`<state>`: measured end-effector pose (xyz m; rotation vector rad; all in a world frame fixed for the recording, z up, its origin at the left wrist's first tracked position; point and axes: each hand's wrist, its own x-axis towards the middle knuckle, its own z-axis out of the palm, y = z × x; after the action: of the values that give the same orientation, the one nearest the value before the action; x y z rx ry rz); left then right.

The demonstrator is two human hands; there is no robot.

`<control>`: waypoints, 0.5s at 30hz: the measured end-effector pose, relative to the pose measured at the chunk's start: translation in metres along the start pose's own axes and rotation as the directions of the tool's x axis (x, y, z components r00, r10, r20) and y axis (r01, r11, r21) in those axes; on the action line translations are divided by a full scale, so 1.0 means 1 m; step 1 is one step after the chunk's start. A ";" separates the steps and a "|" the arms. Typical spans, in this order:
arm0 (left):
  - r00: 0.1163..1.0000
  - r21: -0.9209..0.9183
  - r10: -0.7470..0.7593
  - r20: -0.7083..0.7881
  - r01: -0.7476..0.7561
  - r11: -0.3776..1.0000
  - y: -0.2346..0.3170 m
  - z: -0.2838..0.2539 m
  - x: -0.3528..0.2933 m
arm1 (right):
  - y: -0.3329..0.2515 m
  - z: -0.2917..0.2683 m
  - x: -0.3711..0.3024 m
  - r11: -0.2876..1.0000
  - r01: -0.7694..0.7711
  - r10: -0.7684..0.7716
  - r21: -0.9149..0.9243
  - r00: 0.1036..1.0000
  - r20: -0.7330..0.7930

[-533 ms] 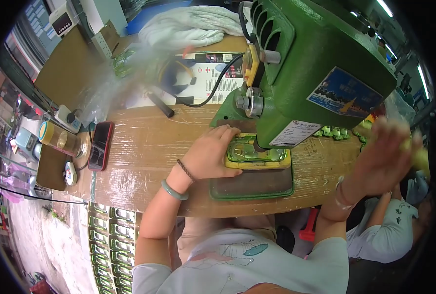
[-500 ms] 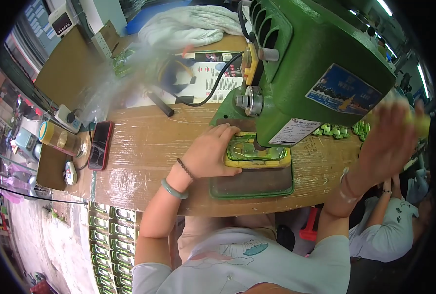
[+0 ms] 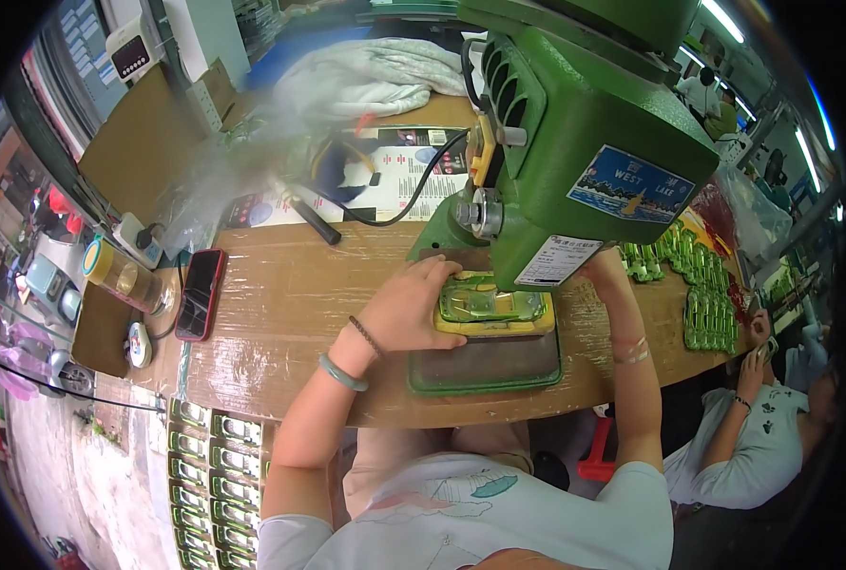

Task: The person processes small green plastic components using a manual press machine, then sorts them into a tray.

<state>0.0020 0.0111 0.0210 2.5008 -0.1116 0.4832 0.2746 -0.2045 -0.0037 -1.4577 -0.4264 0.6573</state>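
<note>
My left hand point(image 3: 406, 302) grips the left end of a yellow block-shaped holder point(image 3: 504, 329), thumb at the near side and fingers at the far side. On the holder lies a shiny green part shaped like a toy car body point(image 3: 485, 302). Both rest on the brown plate point(image 3: 485, 369) at the base of a green bench drill press point(image 3: 599, 123). My right hand point(image 3: 606, 269) reaches up beside the machine's head, which hides its fingers. Whether that hand holds anything is hidden.
Several green car-shaped parts point(image 3: 708, 318) lie to the right. A phone point(image 3: 201, 294), a jar point(image 3: 124, 275) and a hammer-like handle point(image 3: 317, 223) are on the left. Trays of green parts point(image 3: 216, 475) stand below. A co-worker point(image 3: 756, 437) sits at the right.
My right hand has moved left, from the far right to beside the machine's head. My left hand keeps its grip on the holder. The view has shifted slightly.
</note>
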 end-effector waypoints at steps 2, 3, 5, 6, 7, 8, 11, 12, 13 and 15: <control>1.000 0.027 0.004 -0.016 -0.004 1.000 -0.001 -0.002 -0.001 | -0.003 -0.003 -0.025 0.982 0.086 -0.083 -0.167 0.996 0.025; 1.000 0.027 0.006 -0.012 -0.006 1.000 -0.002 -0.003 -0.002 | -0.001 0.007 -0.035 0.983 0.084 -0.082 -0.164 0.996 0.021; 1.000 0.034 -0.013 -0.023 0.014 0.999 0.000 -0.003 -0.002 | -0.004 0.049 -0.058 0.796 0.358 -0.303 -0.489 0.934 0.189; 1.000 0.034 -0.009 -0.014 0.009 0.999 -0.001 -0.004 -0.002 | -0.013 0.062 -0.066 0.799 0.353 -0.304 -0.487 0.936 0.180; 0.999 0.013 -0.041 0.007 0.041 0.999 -0.002 -0.003 -0.001 | -0.025 0.074 -0.073 0.712 0.302 -0.240 -0.634 0.953 0.185; 0.997 -0.003 -0.070 0.028 0.070 0.998 -0.001 -0.004 0.001 | -0.032 0.077 -0.078 0.601 0.250 -0.178 -0.759 0.968 0.178; 0.998 -0.008 -0.060 0.032 0.060 0.998 0.003 -0.003 0.005 | -0.030 0.066 -0.072 0.585 0.348 -0.275 -0.732 0.935 0.225; 0.998 -0.009 -0.041 0.041 0.042 0.999 0.003 -0.001 0.006 | -0.034 0.063 -0.073 0.587 0.339 -0.283 -0.735 0.937 0.206; 0.998 -0.018 -0.046 0.040 0.047 0.999 0.002 0.003 0.007 | -0.039 0.060 -0.074 0.689 0.289 -0.264 -0.664 0.954 0.141; 0.998 -0.039 -0.021 0.055 0.023 0.999 0.002 0.004 0.008 | -0.051 0.054 -0.077 0.780 0.223 -0.245 -0.585 0.969 0.044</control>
<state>0.0109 0.0077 0.0217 2.4746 -0.1134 0.3997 0.1895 -0.2115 0.0608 -1.9568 -0.8245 0.2984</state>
